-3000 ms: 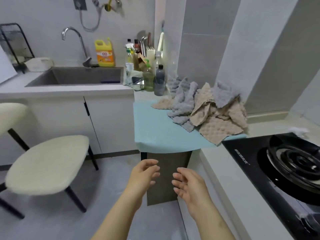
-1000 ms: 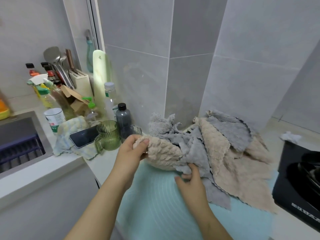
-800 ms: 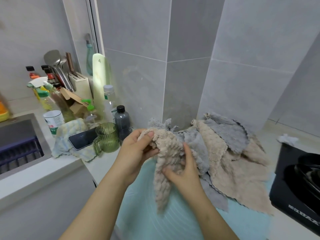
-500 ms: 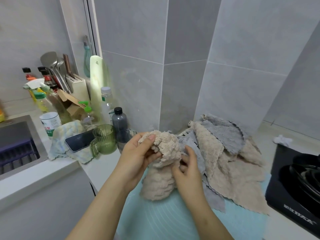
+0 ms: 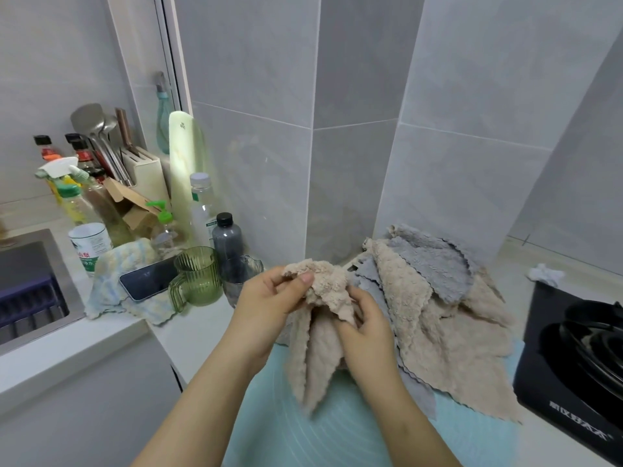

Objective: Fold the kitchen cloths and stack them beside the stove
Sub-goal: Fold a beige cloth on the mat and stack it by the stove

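A beige fluffy cloth (image 5: 315, 345) hangs bunched in front of me, lifted off the light blue mat (image 5: 296, 429). My left hand (image 5: 266, 305) pinches its top edge between thumb and fingers. My right hand (image 5: 365, 328) grips the same cloth a little lower on its right side. Behind and to the right lies the pile of beige and grey cloths (image 5: 438, 308), spread on the mat against the tiled corner. The black stove (image 5: 573, 358) sits at the far right.
Left of the mat stand a green ribbed mug (image 5: 197, 278), a clear glass (image 5: 241, 274), a dark bottle (image 5: 226, 239) and several more bottles and utensils. A phone (image 5: 148, 278) rests on a pale checked cloth. The sink (image 5: 30, 284) is at the far left.
My hands went from empty near the counter edge to the pile, pulled one beige cloth out and lifted it. Over the last half second it hangs longer as my right hand slides along it.
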### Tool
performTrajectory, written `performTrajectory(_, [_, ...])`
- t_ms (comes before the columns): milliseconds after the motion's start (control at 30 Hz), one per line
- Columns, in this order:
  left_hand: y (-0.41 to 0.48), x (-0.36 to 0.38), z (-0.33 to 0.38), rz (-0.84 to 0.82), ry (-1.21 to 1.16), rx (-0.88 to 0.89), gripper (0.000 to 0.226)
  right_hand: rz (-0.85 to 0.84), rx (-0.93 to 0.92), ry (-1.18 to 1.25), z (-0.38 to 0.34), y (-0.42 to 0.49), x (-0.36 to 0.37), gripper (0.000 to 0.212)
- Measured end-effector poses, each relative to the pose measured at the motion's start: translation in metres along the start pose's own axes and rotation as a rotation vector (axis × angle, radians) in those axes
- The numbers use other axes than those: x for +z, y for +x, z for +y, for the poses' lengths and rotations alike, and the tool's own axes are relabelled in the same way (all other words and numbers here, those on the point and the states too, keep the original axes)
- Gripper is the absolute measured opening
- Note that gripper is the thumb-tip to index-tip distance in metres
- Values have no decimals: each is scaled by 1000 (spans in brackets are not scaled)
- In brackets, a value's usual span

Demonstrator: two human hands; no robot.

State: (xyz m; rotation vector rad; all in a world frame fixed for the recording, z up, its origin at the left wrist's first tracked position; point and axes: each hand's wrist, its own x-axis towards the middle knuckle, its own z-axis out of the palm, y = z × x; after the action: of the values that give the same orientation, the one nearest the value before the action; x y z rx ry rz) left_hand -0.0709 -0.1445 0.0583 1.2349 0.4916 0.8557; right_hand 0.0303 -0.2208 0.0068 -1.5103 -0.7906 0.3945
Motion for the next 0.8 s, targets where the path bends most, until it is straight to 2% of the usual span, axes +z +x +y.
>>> performTrajectory(100, [8,-7,6,124,149,104,13,14,-28,-16,-10,6,-12,27])
performTrajectory(233, [16,-14,16,197,225,136,11,-108,18,95,-33,11,-27,23])
performTrajectory(367, [16,-7,31,151,84,91,11,-252,81,196,-60,14,-44,21])
performTrajectory(467, [10,-2,42,43,-64,26,15,-359,153,315,-78,16,-59,4])
performTrajectory(500, [9,-2,42,12,-70,15,18,-388,175,303,-80,18,-64,8])
performTrajectory(567, [10,-3,38,-23,-48,-22,23,-395,240,209,-75,20,-71,12])
performTrajectory(600, [13,-6,30,-26,-8,-50,19,-372,272,131,-68,20,-73,9])
performTrajectory(667, [21,-14,5,-20,161,-139,5,-304,320,-53,-46,20,-77,6])
performTrajectory(733, [26,-24,-26,-28,392,-243,10,-266,344,-241,-17,18,-81,11])
performTrajectory(800, [27,-32,-56,-30,512,-338,8,-297,364,-458,13,13,-86,18])
